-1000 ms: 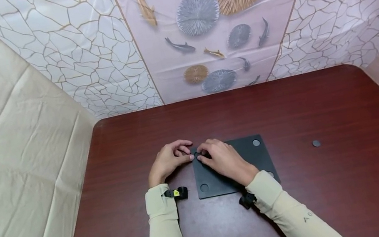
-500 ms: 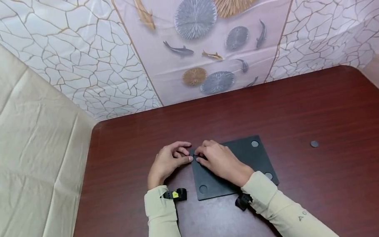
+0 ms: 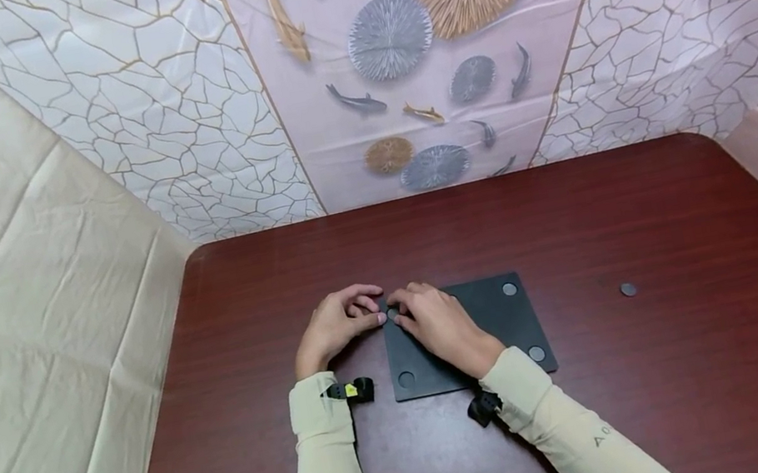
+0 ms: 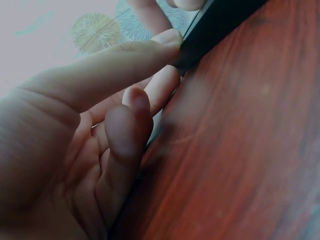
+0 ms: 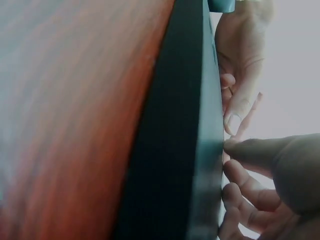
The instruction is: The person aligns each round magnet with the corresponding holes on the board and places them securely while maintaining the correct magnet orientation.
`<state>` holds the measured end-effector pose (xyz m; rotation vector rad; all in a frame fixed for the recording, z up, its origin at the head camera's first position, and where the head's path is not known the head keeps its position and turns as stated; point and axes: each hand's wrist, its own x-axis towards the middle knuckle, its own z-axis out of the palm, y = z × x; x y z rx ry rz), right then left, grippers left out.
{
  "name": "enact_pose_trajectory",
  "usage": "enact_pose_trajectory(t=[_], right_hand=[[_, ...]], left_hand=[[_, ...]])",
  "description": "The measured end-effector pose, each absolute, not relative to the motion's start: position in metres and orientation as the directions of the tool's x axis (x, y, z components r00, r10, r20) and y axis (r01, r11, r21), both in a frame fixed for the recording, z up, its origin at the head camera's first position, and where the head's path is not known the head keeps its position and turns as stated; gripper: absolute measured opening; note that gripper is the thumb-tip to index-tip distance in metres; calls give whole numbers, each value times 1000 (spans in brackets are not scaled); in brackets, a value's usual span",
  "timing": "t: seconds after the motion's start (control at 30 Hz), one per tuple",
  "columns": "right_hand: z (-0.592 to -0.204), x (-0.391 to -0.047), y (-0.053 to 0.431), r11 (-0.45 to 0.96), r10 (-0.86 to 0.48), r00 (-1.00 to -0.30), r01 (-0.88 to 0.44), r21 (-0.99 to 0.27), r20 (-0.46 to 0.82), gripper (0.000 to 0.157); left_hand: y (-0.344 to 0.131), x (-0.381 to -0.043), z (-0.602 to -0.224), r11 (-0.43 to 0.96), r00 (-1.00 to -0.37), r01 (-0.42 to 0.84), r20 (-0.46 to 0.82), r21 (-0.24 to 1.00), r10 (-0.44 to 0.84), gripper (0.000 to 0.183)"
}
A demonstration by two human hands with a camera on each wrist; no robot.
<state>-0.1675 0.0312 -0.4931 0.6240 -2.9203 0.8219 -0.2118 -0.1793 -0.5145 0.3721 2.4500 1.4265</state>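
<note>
A dark rectangular board (image 3: 472, 313) lies on the table, with a round recess in each corner. Grey discs fill both right-hand recesses, the far disc (image 3: 509, 289) and the near disc (image 3: 537, 353). The near left recess (image 3: 407, 379) looks dark. At the far left corner a grey disc (image 3: 393, 314) shows between both hands. My right hand (image 3: 444, 326) bends over the board, thumb and fingertips down on its surface right beside that disc. My left hand (image 3: 337, 324) rests its thumb tip on the board's left edge, forefinger stretched toward the far corner, other fingers loosely bent.
A loose grey disc (image 3: 628, 290) lies on the reddish-brown table (image 3: 711, 347) to the right of the board. A patterned cloth (image 3: 407, 138) hangs behind the far table edge, and a cream cloth (image 3: 60, 326) covers the left side.
At the far left recess, the dark shape by the right fingertips now shows as a lighter, flat grey disc. The right hand has shifted very slightly; the left hand keeps its place.
</note>
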Motion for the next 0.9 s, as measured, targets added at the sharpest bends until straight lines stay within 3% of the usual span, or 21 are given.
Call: enact_pose_trajectory(t=[0.5,0.9], right_hand=[[-474,-150,62,719,-375,-921,-360,-594,105,27],[-459,-135,95,724,-363,-920,-379,-577,149,31]], left_hand=[[-170,-211,-516,579,-968,57,-98,813,233,24],[-165,-209,-515,569,-967,27,-124,822,224,30]])
